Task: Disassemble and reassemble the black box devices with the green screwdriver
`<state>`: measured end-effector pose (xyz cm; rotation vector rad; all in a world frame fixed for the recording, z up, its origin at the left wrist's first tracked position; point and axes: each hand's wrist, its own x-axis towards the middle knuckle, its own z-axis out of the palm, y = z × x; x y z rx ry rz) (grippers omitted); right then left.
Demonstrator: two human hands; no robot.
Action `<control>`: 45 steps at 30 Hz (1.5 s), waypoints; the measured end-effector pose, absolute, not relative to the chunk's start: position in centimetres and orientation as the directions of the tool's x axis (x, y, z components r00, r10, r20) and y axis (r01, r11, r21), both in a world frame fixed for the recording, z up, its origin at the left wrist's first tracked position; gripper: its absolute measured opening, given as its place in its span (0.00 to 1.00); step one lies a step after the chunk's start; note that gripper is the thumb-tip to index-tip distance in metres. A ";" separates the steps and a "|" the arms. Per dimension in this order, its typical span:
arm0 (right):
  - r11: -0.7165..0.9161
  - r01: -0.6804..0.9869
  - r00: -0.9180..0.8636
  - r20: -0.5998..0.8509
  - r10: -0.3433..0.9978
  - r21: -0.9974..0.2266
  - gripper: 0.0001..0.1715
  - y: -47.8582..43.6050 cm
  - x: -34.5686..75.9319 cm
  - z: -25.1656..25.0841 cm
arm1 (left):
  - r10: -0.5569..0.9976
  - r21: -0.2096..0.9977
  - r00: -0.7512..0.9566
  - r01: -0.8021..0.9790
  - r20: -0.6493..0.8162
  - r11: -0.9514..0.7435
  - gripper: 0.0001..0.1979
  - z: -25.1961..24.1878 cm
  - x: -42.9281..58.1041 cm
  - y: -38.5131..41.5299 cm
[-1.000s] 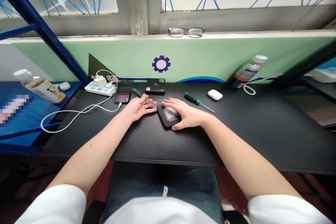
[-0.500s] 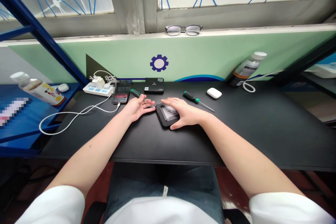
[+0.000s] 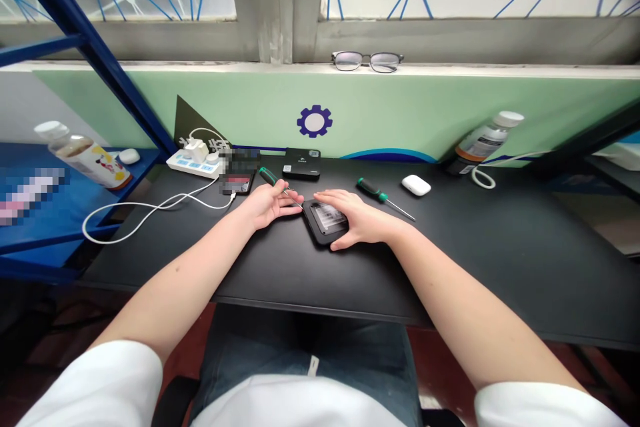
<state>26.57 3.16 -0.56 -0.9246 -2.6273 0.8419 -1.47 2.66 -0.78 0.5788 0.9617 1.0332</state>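
Note:
My left hand (image 3: 270,205) holds a green-and-black screwdriver (image 3: 269,176) between thumb and fingers, its thin shaft pointing right to the near-left edge of a black rectangular device (image 3: 327,218). The device lies on the black desk with a lighter labelled panel facing up. My right hand (image 3: 357,219) grips the device from the right, fingers over its far edge and thumb at its near edge. A second green-and-black screwdriver (image 3: 373,191) lies just beyond my right hand, its shaft pointing right.
Behind are a black box (image 3: 301,165), a phone (image 3: 237,181), a power strip (image 3: 194,163) with a white cable, a white earbud case (image 3: 416,185) and a bottle (image 3: 483,140). Glasses (image 3: 367,61) rest on the ledge. Another bottle (image 3: 87,159) stands on the blue shelf at left.
The camera view has shifted slightly, so the scene sits a little further right. Both hands keep the same hold on the screwdriver and the device.

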 end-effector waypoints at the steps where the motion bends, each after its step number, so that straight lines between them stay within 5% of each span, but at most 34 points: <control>1: 0.635 0.502 -0.773 0.024 0.634 -0.588 0.70 3.2 26.5 -0.6 | 0.903 0.786 0.181 -0.446 -0.390 0.429 0.12 -0.7 -1.4 2.6; 45: 0.609 0.546 -0.750 -0.013 0.661 -0.575 0.65 2.7 26.3 -0.5 | 0.934 0.781 0.109 -0.521 -0.339 0.344 0.10 -1.2 -1.5 2.8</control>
